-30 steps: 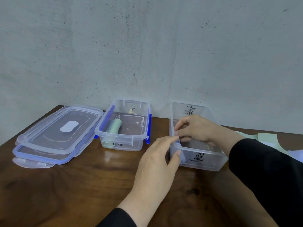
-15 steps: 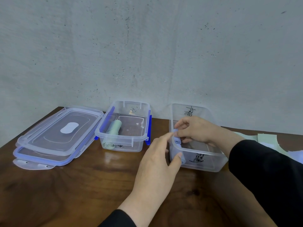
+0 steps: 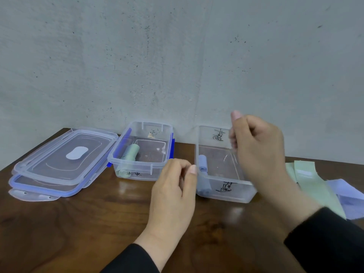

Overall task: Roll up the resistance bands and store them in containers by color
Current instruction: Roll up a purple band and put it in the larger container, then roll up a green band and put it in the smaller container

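Blue rolled band (image 3: 202,166) lies in my right container (image 3: 244,191), frame centre; left hand (image 3: 173,194) and right hand (image 3: 258,148) hang loosely curled, holding nothing.

My right hand (image 3: 258,146) has let go of the rolled blue band (image 3: 202,166) and lifted up above the right container (image 3: 244,194), fingers loosely curled, holding nothing. My left hand (image 3: 173,192) has pulled back off the container's near corner and now hovers just beside it. The roll lies inside, against the left wall, free of both hands.
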